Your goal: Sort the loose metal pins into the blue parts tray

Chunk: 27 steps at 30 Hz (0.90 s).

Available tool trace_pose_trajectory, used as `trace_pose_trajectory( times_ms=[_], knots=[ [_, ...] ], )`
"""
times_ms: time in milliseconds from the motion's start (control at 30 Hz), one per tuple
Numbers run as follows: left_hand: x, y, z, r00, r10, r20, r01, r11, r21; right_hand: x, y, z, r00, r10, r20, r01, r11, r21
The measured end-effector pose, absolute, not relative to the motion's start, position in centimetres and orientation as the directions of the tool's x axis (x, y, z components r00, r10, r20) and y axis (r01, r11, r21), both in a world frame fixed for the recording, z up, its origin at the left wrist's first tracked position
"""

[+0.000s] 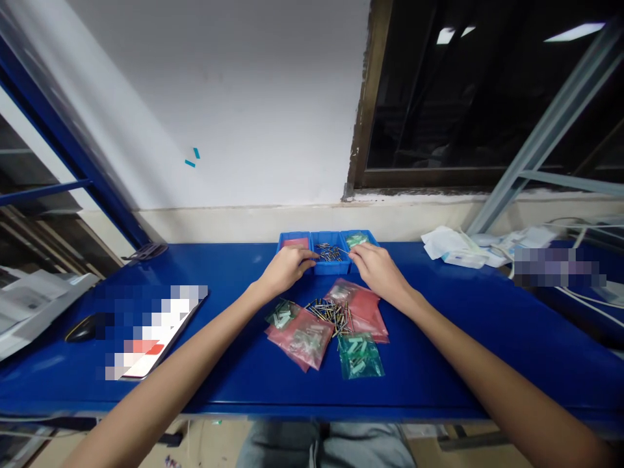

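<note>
Both arms reach across a blue table [463, 338] to three small blue bins at its back. My left hand [287, 266] rests with curled fingers at the front of the left bin [294, 242] and the middle bin [330, 255], which holds small metal pins. My right hand [375, 268] lies by the right bin [358, 238], which holds a green bag; fingers point toward the middle bin. Whether either hand pinches a pin is too small to tell. Nearer me lie loose pins [331, 312], red bags [363, 305] and green bags [359, 356].
A black mouse [82, 328] and a flat blurred pad [151, 331] lie at the left. White papers and packets [453, 248] with cables sit at the back right. A wall and a dark window stand behind the table.
</note>
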<state>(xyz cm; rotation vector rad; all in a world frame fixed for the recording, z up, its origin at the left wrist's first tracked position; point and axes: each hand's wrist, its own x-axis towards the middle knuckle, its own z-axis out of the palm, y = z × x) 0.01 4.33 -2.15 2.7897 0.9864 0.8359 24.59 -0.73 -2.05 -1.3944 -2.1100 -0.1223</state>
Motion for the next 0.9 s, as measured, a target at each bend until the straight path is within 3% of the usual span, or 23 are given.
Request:
trace_pose_trajectory(
  times_ms=[300, 733, 900],
  knots=[
    [-0.3, 4.5, -3.8, 0.643, 0.504, 0.577, 0.486, -0.851, 0.202, 24.0, -1.7, -1.5, -0.229, 0.859, 0.458, 0.926, 0.338, -0.171],
    [-0.1, 4.1, -4.7, 0.589, 0.508, 0.628, 0.495, -0.841, 0.217, 23.4, -2.2, -1.2, -0.242, 0.852, 0.464, 0.958, 0.285, -0.024],
    [-0.1, 3.4, -4.2, 0.537, 0.542, 0.647, 0.487, -0.825, 0.286, 23.3, -2.6, -1.0, -0.275, 0.813, 0.513, 0.957, 0.285, 0.062]
  ],
)
